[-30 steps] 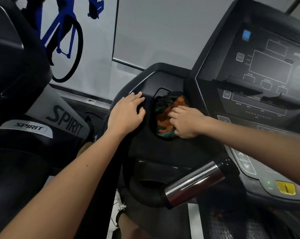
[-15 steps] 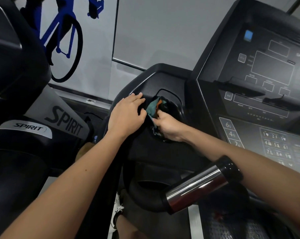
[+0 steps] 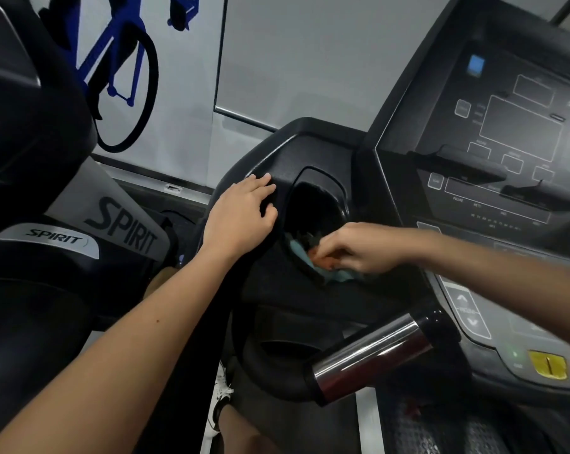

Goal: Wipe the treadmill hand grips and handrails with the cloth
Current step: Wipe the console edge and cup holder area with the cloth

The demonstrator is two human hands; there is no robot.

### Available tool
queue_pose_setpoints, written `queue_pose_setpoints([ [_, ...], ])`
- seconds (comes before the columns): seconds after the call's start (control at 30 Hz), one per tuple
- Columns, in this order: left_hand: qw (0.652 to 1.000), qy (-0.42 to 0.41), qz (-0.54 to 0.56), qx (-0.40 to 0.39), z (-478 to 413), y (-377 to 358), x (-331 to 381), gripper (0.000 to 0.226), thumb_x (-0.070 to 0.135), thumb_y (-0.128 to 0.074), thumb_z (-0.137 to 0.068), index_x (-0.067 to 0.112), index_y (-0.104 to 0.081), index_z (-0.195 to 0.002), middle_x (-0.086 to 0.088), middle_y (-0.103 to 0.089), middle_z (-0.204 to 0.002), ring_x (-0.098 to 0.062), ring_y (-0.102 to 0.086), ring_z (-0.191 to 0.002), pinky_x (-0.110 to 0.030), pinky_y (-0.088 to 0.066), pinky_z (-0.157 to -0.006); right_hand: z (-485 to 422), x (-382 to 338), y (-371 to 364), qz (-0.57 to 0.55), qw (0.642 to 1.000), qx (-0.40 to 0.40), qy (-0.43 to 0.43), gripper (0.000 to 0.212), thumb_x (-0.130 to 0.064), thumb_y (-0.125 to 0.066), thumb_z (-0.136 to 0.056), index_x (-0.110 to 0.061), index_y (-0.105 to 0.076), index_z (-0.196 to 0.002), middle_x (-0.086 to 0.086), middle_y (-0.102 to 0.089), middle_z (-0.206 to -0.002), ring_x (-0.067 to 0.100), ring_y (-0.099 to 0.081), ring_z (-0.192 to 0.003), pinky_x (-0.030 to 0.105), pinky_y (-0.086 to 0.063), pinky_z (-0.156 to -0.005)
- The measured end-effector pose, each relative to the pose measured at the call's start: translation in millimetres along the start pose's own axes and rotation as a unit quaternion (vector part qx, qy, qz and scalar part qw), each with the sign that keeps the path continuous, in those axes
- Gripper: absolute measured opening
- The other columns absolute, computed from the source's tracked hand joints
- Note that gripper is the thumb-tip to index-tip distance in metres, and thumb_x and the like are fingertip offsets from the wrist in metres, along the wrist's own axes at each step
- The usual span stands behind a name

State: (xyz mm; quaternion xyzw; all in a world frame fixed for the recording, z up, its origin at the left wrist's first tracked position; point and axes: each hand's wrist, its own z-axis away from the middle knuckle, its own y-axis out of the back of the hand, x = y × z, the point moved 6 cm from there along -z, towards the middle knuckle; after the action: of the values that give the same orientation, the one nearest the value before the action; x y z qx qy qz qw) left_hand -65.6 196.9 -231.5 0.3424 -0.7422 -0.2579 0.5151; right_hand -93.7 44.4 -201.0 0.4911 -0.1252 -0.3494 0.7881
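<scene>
We are looking down at the left side of a treadmill (image 3: 309, 149). Our left hand (image 3: 241, 217) lies flat on the black plastic housing, fingers fairly straight and spread a little, with the fingertips reaching the left rim of a deep oval pocket (image 3: 313, 204) moulded into the housing. It holds nothing.

Our right hand (image 3: 359, 249) comes in from the right, across the front of the console (image 3: 506, 142). Its fingers are curled down and bunched on the cloth (image 3: 298, 253). The cloth is pale teal with some orange in it, and it sits at the lower rim of the pocket, part of it inside the opening and part spilling out over the edge under the hand. The picture is blurred around the fingertips, so we cannot tell exactly how the cloth is folded, but the hand seems to pinch it rather than press it flat. The two hands are near each other and do not touch; the pocket lies between them.

Below the right forearm, a shiny metal hand grip (image 3: 372, 358) sticks out at a slant from the black curved handrail (image 3: 277, 378), well apart from the cloth. On the console's lower right are up and down arrow buttons (image 3: 467, 311) and a yellow safety tab (image 3: 548, 364).

To the left stands another dark machine (image 3: 126, 226) marked SPIRIT. A blue bicycle picture (image 3: 123, 77) is on the pale wall behind it. A white shoe (image 3: 223, 398) shows on the floor beneath the handrail.
</scene>
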Motion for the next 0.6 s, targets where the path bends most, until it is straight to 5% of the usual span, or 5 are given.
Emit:
queue_pose_setpoints([
  [0.13,1.000,-0.001,-0.001,-0.009,0.3,-0.6,0.1,0.043,0.023,-0.046,-0.093,0.019,-0.048,-0.136,0.008,-0.036,-0.149,-0.009,-0.025,-0.140,-0.028,-0.018,-0.115,-8.0,14.9,4.8,0.322,0.941,-0.079,-0.067,0.033,-0.004,-0.043,-0.086,-0.023,-0.058,-0.107,-0.002,-0.050,-0.125,0.021,-0.046,-0.116,0.037,-0.046,-0.091],
  [0.27,1.000,-0.001,0.000,-0.013,-0.7,-1.7,-1.1,0.043,0.024,-0.045,-0.093,0.019,-0.047,-0.136,0.008,-0.035,-0.149,-0.008,-0.025,-0.140,-0.029,-0.018,-0.116,-25.7,32.5,5.5,0.427,0.893,-0.080,-0.119,0.042,-0.017,-0.033,-0.097,-0.015,-0.041,-0.138,0.001,-0.020,-0.152,0.019,-0.015,-0.141,0.035,-0.021,-0.114],
  [0.4,1.000,-0.001,-0.001,-0.002,-1.2,-1.3,-0.5,0.043,0.024,-0.046,-0.092,0.019,-0.049,-0.135,0.008,-0.037,-0.148,-0.008,-0.026,-0.139,-0.029,-0.020,-0.115,-32.4,42.3,9.4,0.476,0.867,-0.061,-0.135,0.047,-0.023,-0.020,-0.101,-0.018,-0.017,-0.148,-0.001,0.001,-0.158,0.019,0.008,-0.145,0.036,-0.012,-0.114],
  [0.5,1.000,-0.003,-0.004,0.002,-0.9,-1.0,0.2,0.043,0.024,-0.046,-0.092,0.019,-0.049,-0.135,0.008,-0.038,-0.147,-0.008,-0.026,-0.139,-0.028,-0.021,-0.114,-38.9,33.6,14.1,0.473,0.875,0.045,-0.092,0.043,-0.024,-0.028,-0.098,-0.018,-0.040,-0.139,0.000,-0.025,-0.154,0.020,-0.015,-0.144,0.038,-0.027,-0.112],
  [0.6,1.000,-0.007,-0.004,-0.006,-0.2,-1.3,0.5,0.043,0.024,-0.045,-0.093,0.018,-0.048,-0.136,0.007,-0.036,-0.148,-0.009,-0.026,-0.140,-0.029,-0.019,-0.115,-38.7,21.7,13.5,0.473,0.873,0.053,-0.108,0.028,-0.034,-0.065,-0.079,-0.018,-0.072,-0.101,0.002,-0.059,-0.125,0.020,-0.052,-0.121,0.032,-0.049,-0.086],
])
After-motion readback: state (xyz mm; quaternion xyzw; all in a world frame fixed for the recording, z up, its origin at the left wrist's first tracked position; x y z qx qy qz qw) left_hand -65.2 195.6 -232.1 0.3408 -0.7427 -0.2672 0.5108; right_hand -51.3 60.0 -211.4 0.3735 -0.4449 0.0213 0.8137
